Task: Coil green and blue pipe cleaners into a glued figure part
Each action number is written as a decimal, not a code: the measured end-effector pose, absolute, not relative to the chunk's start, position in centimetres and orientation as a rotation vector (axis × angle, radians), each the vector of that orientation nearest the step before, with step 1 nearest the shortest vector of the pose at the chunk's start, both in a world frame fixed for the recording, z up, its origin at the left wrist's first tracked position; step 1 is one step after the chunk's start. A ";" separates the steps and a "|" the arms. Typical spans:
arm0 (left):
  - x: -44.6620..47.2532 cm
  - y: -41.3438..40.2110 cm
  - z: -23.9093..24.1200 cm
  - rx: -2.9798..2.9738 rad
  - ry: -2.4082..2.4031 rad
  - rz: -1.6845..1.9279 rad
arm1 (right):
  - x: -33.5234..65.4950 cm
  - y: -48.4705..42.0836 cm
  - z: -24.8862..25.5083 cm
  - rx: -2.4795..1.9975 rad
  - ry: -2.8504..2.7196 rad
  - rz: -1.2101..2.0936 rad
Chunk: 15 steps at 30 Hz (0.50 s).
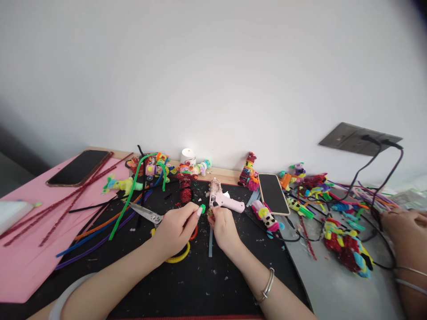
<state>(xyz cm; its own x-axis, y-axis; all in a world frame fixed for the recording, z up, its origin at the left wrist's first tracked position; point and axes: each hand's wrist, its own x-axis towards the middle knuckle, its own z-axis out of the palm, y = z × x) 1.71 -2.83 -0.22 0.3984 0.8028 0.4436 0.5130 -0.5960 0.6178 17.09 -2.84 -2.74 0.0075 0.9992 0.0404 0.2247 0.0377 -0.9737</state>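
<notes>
My left hand [178, 226] is closed in a pinch on a small bright green fuzzy piece [202, 208], seemingly pipe cleaner. Under that hand lie scissors [148, 214] with yellow and red handles, partly covered by the hand and wrist. My right hand [224, 227] is also pinched, close beside the left one; a small brownish bit shows at its fingertips, too small to name. Just behind it a pink glue gun [230, 203] rests on the black mat [187, 289]. A clear glue stick [210, 243] runs from its rear end toward me.
Pipe cleaners [96, 231] and a phone [80, 167] lie left on a pink board [20, 271]. Fuzzy figures [248, 171], a white cup [188, 156] and another phone [273, 194] stand or lie behind. Another person's hand [405, 231] is far right, by black cables [388, 186].
</notes>
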 end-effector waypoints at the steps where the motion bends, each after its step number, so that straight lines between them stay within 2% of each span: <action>1: 1.7 -2.8 -0.2 2.287 1.132 1.034 | 17.1 -2.8 -2.8 -1.346 -1.382 1.060; 8: 1.7 -2.8 -0.3 2.354 1.128 1.042 | 16.9 -2.9 -1.5 -1.320 -1.261 1.216; 15: 1.8 -2.8 -0.4 2.373 1.144 1.033 | 16.7 -3.0 -1.6 -1.317 -1.262 1.146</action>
